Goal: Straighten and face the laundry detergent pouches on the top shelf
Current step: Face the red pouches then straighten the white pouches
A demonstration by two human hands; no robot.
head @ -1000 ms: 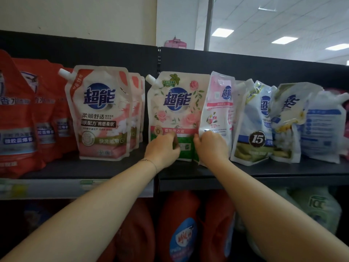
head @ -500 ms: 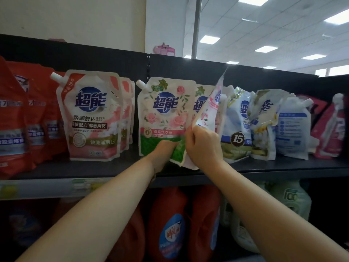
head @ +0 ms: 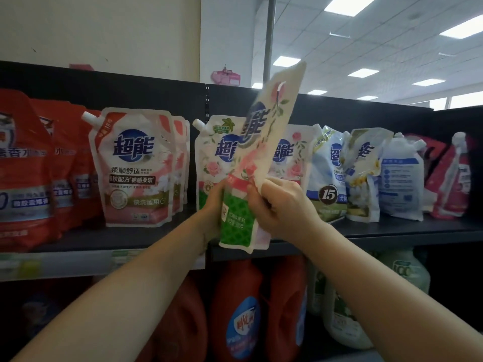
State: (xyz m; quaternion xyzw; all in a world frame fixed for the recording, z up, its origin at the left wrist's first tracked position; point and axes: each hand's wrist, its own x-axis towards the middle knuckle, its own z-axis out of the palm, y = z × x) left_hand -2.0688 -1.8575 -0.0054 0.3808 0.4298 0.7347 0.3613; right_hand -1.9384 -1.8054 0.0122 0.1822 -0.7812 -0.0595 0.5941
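Half done, I judge — left hand [head: 213, 212] and right hand [head: 282, 207] grip one pouch [head: 264, 142]; blue pouches [head: 328, 176] lean askew.

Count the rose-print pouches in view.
3: the held pouch in left hand and right hand; the left pouch and right pouch standing behind it. Others may be hidden.

Detergent pouches [head: 136, 165]: glossy, smooth plastic film, crinkled on the rightmost. Top shelf [head: 392, 231]: matt black metal. Jugs [head: 237, 309] below: smooth plastic.
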